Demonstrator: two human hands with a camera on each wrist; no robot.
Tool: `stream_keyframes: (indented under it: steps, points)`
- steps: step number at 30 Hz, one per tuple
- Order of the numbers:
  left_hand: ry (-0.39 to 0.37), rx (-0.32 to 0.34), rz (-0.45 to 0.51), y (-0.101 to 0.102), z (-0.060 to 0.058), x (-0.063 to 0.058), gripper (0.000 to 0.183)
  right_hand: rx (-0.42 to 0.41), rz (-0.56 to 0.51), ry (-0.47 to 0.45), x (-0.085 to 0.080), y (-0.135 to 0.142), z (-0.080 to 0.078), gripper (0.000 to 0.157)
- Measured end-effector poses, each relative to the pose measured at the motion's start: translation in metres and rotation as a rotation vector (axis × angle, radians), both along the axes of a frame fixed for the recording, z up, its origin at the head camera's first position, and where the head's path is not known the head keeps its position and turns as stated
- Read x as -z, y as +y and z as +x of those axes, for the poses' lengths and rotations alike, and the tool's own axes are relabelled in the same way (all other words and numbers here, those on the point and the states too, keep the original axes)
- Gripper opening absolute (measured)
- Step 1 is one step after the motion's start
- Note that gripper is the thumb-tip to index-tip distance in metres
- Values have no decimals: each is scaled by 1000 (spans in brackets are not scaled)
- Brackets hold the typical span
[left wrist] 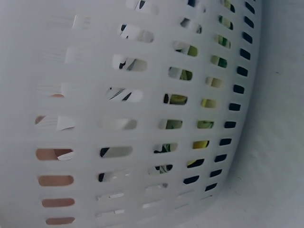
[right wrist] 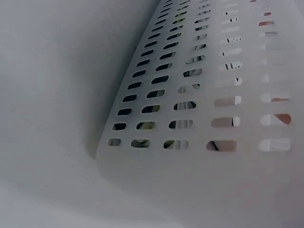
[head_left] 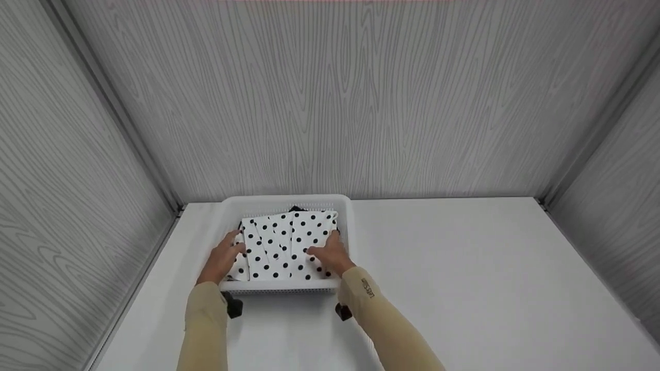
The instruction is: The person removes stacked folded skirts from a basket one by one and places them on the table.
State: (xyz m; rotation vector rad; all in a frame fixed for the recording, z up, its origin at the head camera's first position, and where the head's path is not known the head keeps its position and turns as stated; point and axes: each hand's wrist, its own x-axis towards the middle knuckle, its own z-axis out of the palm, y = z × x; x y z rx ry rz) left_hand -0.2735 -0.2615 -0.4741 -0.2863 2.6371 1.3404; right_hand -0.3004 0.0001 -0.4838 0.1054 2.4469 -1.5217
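A folded white cloth with black polka dots [head_left: 278,245] lies in a white plastic basket [head_left: 286,285] in the head view. At the cloth's left side, my left hand [head_left: 223,258] reaches over the basket's wall, its fingers spread and touching the fabric. My right hand [head_left: 334,255] rests on the right part of the cloth, thumb pointing inward, the other fingers toward the far right corner. Both wrist views look at the basket's slotted walls, and skin shows through a few slots. Most of each hand is hidden there.
Under the cloth, green and yellow patterned stuff [left wrist: 178,99] shows through the slots. Something black [head_left: 296,208] pokes out behind the cloth. The basket stands on a white table [head_left: 464,278], close to the grey wood-grain back panel [head_left: 330,103]; similar panels rise on both sides.
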Motion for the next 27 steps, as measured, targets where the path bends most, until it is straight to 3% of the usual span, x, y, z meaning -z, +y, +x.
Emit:
stream_keyframes:
  steps: [3,8,10,17,27]
  points:
    - [-3,16,8,2,0,0,75,48,-76,-1,2,2,0,92]
    - [-10,44,38,1,1,1,72,87,-81,225,4,1,0,69]
    - [-16,49,71,-1,1,1,71,76,-90,276,4,2,0,66]
    - [-49,39,140,-9,5,2,66,-11,-231,188,1,1,2,89]
    - [-92,39,91,-5,6,1,62,-49,-217,143,2,5,5,70]
